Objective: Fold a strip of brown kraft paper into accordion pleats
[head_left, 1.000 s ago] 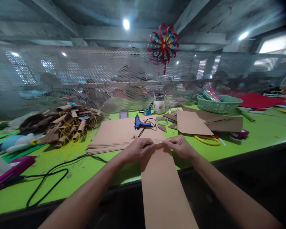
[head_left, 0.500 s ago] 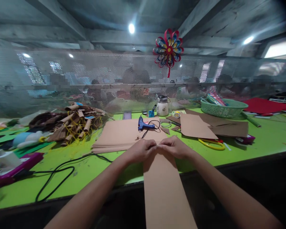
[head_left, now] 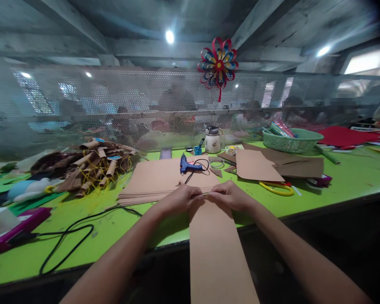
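A long strip of brown kraft paper [head_left: 218, 249] hangs from the table's edge toward me. My left hand [head_left: 183, 198] pinches its far end at the left corner, and my right hand [head_left: 231, 196] pinches the same end at the right. Between the thumbs the end looks narrowly folded or rolled. Just beyond my hands lies a stack of brown paper sheets [head_left: 155, 175]. On that stack rests a blue glue gun [head_left: 188, 164] with a black cord.
Rolled brown paper pieces with yellow string [head_left: 98, 164] are heaped at left, near a purple power strip [head_left: 22, 230]. A white jar [head_left: 212, 141], yellow-handled scissors [head_left: 276, 189] and a green basket [head_left: 291, 142] sit on the green table [head_left: 361, 175]. People sit behind a perforated screen [head_left: 139, 90].
My hands have moved slightly apart, exposing more of the strip's end between them. The whole view has shifted a little, so the scene sits further left.
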Available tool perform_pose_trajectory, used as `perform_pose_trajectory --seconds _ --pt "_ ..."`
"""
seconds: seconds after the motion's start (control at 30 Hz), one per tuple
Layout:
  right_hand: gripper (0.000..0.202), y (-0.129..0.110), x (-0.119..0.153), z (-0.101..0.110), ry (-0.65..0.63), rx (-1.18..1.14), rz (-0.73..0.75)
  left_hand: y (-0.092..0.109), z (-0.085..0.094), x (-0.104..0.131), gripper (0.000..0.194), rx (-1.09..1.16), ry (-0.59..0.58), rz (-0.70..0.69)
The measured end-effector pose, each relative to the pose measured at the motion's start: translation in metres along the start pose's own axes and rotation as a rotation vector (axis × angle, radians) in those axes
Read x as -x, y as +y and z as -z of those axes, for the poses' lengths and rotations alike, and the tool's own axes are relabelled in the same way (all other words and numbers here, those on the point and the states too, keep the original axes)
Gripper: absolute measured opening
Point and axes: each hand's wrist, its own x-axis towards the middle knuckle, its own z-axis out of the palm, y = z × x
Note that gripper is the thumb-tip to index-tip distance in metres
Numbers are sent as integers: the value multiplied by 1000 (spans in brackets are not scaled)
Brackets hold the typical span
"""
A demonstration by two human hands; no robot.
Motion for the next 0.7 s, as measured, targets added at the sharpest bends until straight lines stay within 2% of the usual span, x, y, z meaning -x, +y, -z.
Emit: perform_pose_trajectory --seconds 0.23,0.4,0.57,0.7 --pt "40 -5 3 -1 -22 -34 -10 -4 -3 0 42 153 -65 -7" --pt "39 2 2 4 54 -36 -49 -4 2 1 42 168 12 52" --pt "40 11 2 7 42 -44 -74 -4 6 2 41 170 -3 68" --pt "38 8 1 5 53 -27 -45 -6 7 3 42 158 4 68"
